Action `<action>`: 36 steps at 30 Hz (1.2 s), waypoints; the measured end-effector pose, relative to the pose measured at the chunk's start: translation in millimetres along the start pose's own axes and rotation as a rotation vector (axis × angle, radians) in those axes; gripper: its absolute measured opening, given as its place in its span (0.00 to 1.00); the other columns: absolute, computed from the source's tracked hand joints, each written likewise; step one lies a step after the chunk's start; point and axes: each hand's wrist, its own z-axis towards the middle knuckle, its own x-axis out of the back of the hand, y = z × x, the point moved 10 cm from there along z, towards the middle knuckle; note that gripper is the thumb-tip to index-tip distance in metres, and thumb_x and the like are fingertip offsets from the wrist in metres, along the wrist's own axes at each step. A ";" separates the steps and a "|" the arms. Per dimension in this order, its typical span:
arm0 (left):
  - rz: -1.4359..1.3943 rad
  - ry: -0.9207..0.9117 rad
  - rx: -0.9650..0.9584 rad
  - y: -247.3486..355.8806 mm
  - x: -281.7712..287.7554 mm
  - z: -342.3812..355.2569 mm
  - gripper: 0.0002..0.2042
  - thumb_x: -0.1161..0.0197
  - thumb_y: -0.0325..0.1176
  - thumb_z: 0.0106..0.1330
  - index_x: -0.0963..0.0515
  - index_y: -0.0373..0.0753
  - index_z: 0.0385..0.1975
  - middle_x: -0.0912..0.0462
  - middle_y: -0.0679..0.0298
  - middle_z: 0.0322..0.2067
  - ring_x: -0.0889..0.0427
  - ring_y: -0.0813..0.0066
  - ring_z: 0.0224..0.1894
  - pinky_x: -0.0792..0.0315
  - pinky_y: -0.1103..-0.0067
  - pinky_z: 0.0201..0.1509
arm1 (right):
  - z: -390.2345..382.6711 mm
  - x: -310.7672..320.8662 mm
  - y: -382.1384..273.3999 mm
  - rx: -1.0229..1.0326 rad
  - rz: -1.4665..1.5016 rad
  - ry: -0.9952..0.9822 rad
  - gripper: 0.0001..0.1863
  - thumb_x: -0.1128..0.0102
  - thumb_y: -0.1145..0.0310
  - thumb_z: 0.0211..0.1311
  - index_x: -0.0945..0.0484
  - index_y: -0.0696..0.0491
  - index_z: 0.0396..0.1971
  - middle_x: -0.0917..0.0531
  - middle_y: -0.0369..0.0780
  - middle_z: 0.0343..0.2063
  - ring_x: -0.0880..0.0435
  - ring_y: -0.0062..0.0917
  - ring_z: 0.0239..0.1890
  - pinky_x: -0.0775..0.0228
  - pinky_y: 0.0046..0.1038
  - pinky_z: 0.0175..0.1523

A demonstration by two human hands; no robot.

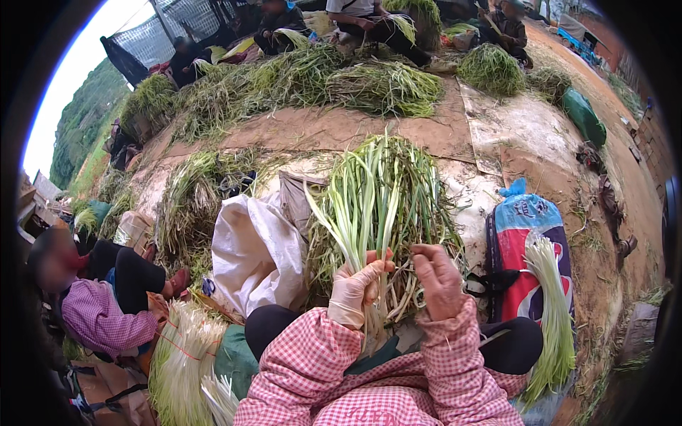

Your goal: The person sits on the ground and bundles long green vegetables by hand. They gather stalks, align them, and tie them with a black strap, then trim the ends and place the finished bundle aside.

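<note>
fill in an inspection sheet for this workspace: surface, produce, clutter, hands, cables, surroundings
Surface: brown ground sheet, scattered with leaf scraps.
Produce: green stalks in the left hand; leafy heap just beyond; pale bundle with red string at left; green-and-white stalks at right, partly across a red-and-blue bag.
Clutter: white sack left of the heap.
Hands: left gloved, closed around stalks; right hand curled, hold unclear.
Cables: nothing seen.
Surroundings: seated co-worker at left; more heaps ahead; green hillside far left.
</note>
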 end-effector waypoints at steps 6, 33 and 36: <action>-0.060 0.031 0.052 -19.2 2.0 -1.5 0.08 0.42 0.29 0.61 0.23 0.36 0.38 0.21 0.68 0.20 0.38 0.89 0.08 0.48 0.89 0.11 | 11.9 -36.1 39.1 -0.293 0.414 -0.110 0.11 0.50 0.68 0.64 0.27 0.61 0.34 0.25 0.37 0.27 0.23 0.17 0.27 0.30 0.16 0.31; -0.057 0.046 0.068 -44.2 3.3 -3.7 0.06 0.38 0.31 0.59 0.24 0.39 0.35 0.20 0.66 0.23 0.37 0.89 0.09 0.47 0.89 0.11 | 0.0 -38.3 70.2 -0.412 0.674 0.017 0.09 0.50 0.73 0.61 0.29 0.59 0.40 0.21 0.37 0.27 0.24 0.15 0.23 0.31 0.14 0.28; -0.020 0.089 0.038 -46.1 0.6 -6.5 0.06 0.38 0.30 0.59 0.23 0.39 0.34 0.21 0.68 0.21 0.37 0.89 0.09 0.47 0.89 0.11 | 7.1 -29.7 64.7 -0.249 0.581 0.098 0.11 0.52 0.75 0.59 0.32 0.59 0.42 0.23 0.36 0.29 0.24 0.16 0.21 0.27 0.18 0.30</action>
